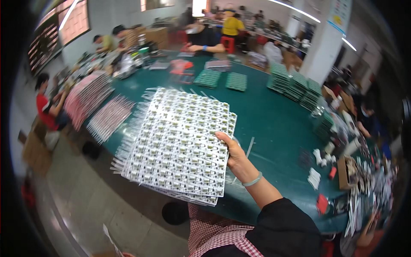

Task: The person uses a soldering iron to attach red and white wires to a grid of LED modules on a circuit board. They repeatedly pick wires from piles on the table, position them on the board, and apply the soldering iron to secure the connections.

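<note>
A stack of white circuit board panels (pixel 180 145), covered in rows of small components, is held up over the near edge of the green table. My right hand (pixel 233 152) grips its right side, thumb on top and the other fingers hidden underneath. The panels sit slightly out of line with one another. Thin pale strips (pixel 128 145) stick out along the stack's left side. On my right wrist is a pale green bangle (pixel 252 179). My left hand does not show.
The green table (pixel 274 128) carries green board stacks (pixel 295 85) at the far right and pinkish panel stacks (pixel 87 96) at the left. A box (pixel 347 172) and loose parts crowd the right edge. A person in black (pixel 204 40) sits across; other people work further off.
</note>
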